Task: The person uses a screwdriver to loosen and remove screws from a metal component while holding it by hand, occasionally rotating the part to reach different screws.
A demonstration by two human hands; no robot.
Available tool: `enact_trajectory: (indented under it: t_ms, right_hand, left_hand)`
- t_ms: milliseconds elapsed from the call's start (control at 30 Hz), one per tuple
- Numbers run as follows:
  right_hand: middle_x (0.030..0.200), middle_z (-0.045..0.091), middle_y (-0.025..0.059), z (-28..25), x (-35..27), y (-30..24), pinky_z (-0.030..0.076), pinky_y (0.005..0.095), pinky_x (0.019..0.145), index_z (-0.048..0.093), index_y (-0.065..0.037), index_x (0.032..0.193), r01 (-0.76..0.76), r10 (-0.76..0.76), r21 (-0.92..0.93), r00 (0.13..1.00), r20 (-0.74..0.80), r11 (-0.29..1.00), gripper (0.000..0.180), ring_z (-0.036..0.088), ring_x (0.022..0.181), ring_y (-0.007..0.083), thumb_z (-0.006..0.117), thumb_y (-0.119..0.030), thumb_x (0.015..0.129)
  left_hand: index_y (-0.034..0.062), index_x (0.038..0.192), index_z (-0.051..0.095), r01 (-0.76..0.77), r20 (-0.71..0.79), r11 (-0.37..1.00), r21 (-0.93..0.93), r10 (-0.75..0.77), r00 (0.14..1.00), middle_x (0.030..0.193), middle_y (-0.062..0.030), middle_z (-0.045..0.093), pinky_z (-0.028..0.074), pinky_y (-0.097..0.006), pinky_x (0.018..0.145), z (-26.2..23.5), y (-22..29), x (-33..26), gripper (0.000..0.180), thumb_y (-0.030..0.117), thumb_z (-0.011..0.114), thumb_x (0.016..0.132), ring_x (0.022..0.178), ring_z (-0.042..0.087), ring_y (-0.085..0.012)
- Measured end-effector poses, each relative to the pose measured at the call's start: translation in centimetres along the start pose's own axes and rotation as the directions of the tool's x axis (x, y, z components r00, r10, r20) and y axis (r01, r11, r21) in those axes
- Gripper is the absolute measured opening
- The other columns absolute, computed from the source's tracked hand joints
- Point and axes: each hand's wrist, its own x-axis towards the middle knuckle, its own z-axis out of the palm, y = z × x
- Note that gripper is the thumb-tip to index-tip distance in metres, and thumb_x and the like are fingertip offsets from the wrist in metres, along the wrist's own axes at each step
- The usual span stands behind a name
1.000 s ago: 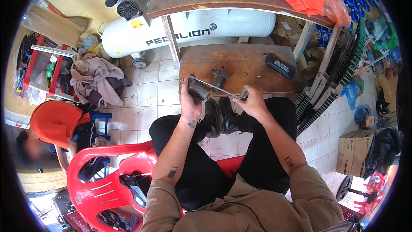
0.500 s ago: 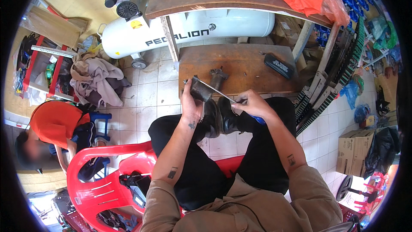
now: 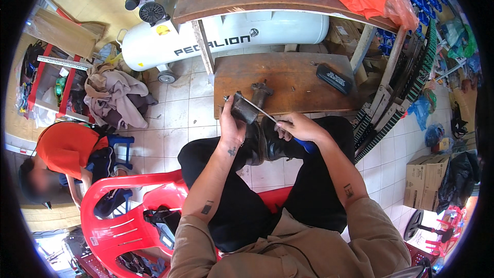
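Observation:
My left hand [image 3: 232, 128] is closed around a dark, greasy cylindrical metal part [image 3: 244, 111], held just off the near edge of the low wooden bench. My right hand [image 3: 296, 126] grips a long screwdriver [image 3: 261, 110] with a thin metal shaft. The shaft slants up and left, and its tip reaches the upper end of the held part; exact contact is too small to tell. Beyond my fingers a blue handle shows by my right knee. A second dark metal part [image 3: 261, 92] lies on the bench just behind the held one.
The low wooden bench [image 3: 293, 74] carries a black case [image 3: 334, 78]. Behind it lies a white air compressor tank [image 3: 288, 28] under a shelf. Green-black slatted strips [image 3: 383, 100] lean at right. A red chair [image 3: 108, 221] and a person in orange [image 3: 67, 146] are at left.
My right hand has shifted slightly left along the screwdriver and rolled, its fingers curling lower. My left hand and the metal part have barely moved.

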Motion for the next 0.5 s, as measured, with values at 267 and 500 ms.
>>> enact_trajectory:
  t_ms: [267, 500]
  right_hand:
    - [0.080, 0.069, 0.0086, 1.1, 0.3, 0.4, 0.050, 0.0274, 0.066, 0.066, 0.004, 0.095, 0.161, -0.209, -0.149, 0.886, -0.413, 0.976, 0.027, 0.064, 0.071, 0.0125, 0.078, -0.018, 0.083]
    - [0.081, 0.065, 0.0035, 1.0, 0.0, -0.6, 0.048, 0.0279, 0.069, 0.064, 0.002, 0.096, -0.001, 0.009, 0.057, 0.989, -0.145, 0.998, 0.035, 0.059, 0.074, 0.0112, 0.051, -0.030, 0.102]
  left_hand:
    - [0.0116, 0.113, 0.060, -0.003, 0.039, 1.000, -0.031, 0.004, 0.999, 0.110, -0.0025, 0.064, 0.047, -0.034, 0.093, 0.6, 0.8, -0.4, 0.024, 0.027, 0.063, 0.095, 0.102, 0.061, -0.0171]
    - [0.0109, 0.115, 0.060, 0.000, 0.036, 1.000, -0.031, 0.001, 0.999, 0.110, -0.0028, 0.064, 0.046, -0.035, 0.095, 0.3, 0.4, -0.4, 0.026, 0.027, 0.063, 0.094, 0.104, 0.060, -0.0173]
